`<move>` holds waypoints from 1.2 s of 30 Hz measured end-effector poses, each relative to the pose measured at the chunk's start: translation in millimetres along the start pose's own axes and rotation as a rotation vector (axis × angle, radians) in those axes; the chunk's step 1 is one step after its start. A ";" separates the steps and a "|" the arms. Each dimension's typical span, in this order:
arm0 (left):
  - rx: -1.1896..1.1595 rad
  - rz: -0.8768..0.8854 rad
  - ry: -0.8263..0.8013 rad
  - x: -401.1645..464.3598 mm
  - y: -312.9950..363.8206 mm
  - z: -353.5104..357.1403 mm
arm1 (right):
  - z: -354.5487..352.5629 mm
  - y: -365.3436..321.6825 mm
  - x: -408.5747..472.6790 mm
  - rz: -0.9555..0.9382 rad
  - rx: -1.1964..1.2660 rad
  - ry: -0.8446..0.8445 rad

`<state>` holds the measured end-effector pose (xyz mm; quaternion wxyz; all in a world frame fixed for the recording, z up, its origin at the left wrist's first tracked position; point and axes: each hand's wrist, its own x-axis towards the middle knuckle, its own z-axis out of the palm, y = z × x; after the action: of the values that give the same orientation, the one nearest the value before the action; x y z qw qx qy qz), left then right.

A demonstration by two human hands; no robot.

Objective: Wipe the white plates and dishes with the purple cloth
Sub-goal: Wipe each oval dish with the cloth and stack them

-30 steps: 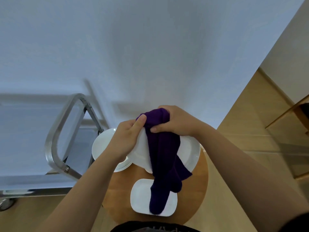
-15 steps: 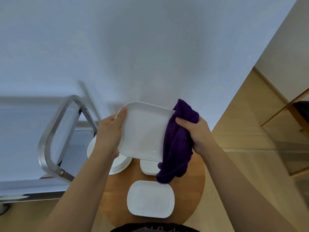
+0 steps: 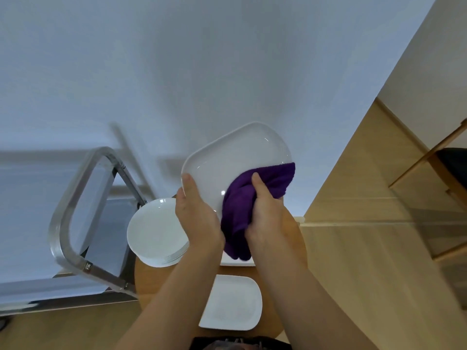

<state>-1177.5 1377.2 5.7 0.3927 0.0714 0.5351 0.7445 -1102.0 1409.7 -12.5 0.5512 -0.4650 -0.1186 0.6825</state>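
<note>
My left hand (image 3: 196, 215) grips the near left edge of a white rectangular plate (image 3: 235, 157), held tilted up in the air above the table. My right hand (image 3: 268, 208) holds the bunched purple cloth (image 3: 242, 205) and presses it against the plate's lower right face. A stack of round white plates (image 3: 154, 236) sits on the round wooden table (image 3: 142, 281) to the left. A smaller white rectangular dish (image 3: 232, 303) lies near the table's front edge. Another white dish (image 3: 233, 261) peeks out below the cloth, mostly hidden.
A metal cart with a tubular steel handle (image 3: 73, 205) stands close on the left of the table. A pale wall fills the background. Wooden furniture (image 3: 444, 178) stands at the far right on the wood floor.
The held plate has turned and risen, its long side now tilted up to the right. My right hand with the cloth moved from the plate's right edge to its lower face.
</note>
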 end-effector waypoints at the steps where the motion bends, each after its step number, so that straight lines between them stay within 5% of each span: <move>1: 0.040 0.017 -0.016 1.3 -2.8 -1.7 | 0.0 -0.3 -0.2 -0.008 -0.019 -0.004; 4: 0.328 0.055 -0.235 12.6 -1.0 -23.2 | -8.7 -19.3 6.5 -0.064 -0.118 -0.042; 7: 0.444 -0.095 -0.545 36.2 21.9 -35.4 | -16.8 -38.3 15.3 -0.147 -0.403 -0.112; 9: 0.513 -0.192 -0.588 44.2 32.7 -29.5 | -15.0 -40.5 15.4 -0.123 -0.548 -0.212; 12: 0.574 -0.131 -0.453 43.3 31.8 -15.5 | -8.1 -41.0 13.1 -0.113 -0.573 -0.301; 16: 0.305 -0.048 -0.232 46.0 37.4 -2.8 | -2.8 -36.8 7.3 -0.144 -0.501 -0.310; 24: 0.045 0.011 0.081 30.3 24.9 19.4 | 15.6 16.5 -15.4 -0.046 -0.158 -0.109; 32: 0.028 -0.037 0.090 41.7 13.5 -10.8 | -19.9 -22.3 -2.7 0.065 -0.791 -0.455; 36: 0.045 0.016 0.077 51.2 19.9 -21.7 | -48.0 -42.1 7.4 0.028 -0.700 -0.386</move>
<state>-1234.0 1392.6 -2.5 0.3639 0.0556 0.5659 0.7377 -1037.9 1414.6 -13.7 0.3176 -0.4895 -0.4391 0.6832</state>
